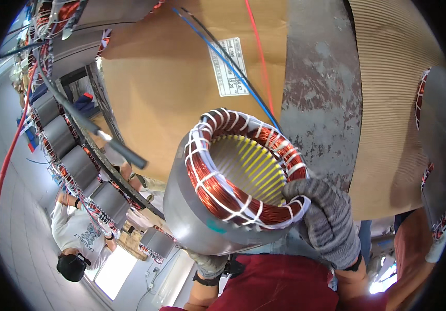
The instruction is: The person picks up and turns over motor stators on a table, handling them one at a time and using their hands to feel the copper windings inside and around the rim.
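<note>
A motor stator (pixel 197 207) with a smooth grey shell stands tilted in front of me, its round bore facing up. Copper windings (pixel 212 189) laced with white cord ring the opening, and yellow slot strips line the inside. My right hand (pixel 332 217), in a grey knitted glove, is closed over the near right of the winding ring, fingers curled into the bore. Below the shell's lower left edge, my gloved left hand (pixel 208 263) grips the stator; its fingers are mostly hidden. Blue (pixel 228 65), black and red leads stretch away behind the stator over cardboard.
Brown cardboard (pixel 150 114) and a worn grey metal strip (pixel 321 88) lie beyond. Several more stators (pixel 80 166) line the left; others (pixel 438 114) sit at far right. A dark sleeved cable (pixel 127 153) hangs close. A person (pixel 77 228) works at left; another person's arm (pixel 415 243) shows at right.
</note>
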The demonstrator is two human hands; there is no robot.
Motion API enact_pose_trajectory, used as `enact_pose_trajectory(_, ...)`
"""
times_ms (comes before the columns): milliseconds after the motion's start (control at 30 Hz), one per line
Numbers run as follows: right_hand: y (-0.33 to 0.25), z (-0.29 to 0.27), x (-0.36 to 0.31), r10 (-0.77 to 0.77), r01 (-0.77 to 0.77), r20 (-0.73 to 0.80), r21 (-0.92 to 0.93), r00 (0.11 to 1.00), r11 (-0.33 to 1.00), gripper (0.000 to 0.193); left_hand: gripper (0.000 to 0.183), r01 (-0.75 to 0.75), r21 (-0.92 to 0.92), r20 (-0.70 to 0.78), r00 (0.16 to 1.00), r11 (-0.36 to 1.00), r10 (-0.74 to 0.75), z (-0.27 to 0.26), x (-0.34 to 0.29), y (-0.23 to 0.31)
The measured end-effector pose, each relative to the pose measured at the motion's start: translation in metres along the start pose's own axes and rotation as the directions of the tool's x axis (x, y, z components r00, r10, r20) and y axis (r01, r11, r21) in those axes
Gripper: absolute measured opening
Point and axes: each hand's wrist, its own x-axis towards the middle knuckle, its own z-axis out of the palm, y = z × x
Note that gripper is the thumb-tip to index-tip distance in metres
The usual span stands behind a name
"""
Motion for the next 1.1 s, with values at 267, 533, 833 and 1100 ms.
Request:
enact_pose_trajectory(267, -0.024, -0.006, -0.021, -0.024, 0.014, -0.031, -0.289, 0.999, 0.957, 0.025, 0.077, 0.087, 0.014, -0.087, 0.992, 0.996, -0.086, 0.015, 0.015, 0.030)
enact_pose_trajectory(533, 0.002, -0.001, -0.003, 0.134, -0.140, -0.143, -0.032, 0.981, 0.990, 0.030, 0.080, 0.008, 0.002, 0.031, 0.999, 1.000, -0.008, -0.001, 0.027, 0.037)
enact_pose_trajectory(833, 0.006, 0.007, 0.035, -0.040, 0.039, -0.070, -0.017, 0.997, 0.999, 0.029, 0.091, -0.300, 0.322, 0.104, 0.954, 0.898, 0.282, -0.001, 0.045, 0.049)
enact_pose_trajectory(1100, 0.010, 0.019, 0.053, -0.095, 0.075, 0.139, 0.141, 0.986, 0.987, 0.026, 0.084, -0.563, 0.530, 0.628, 0.763, 0.634, 0.153, -0.089, 0.041, -0.029)
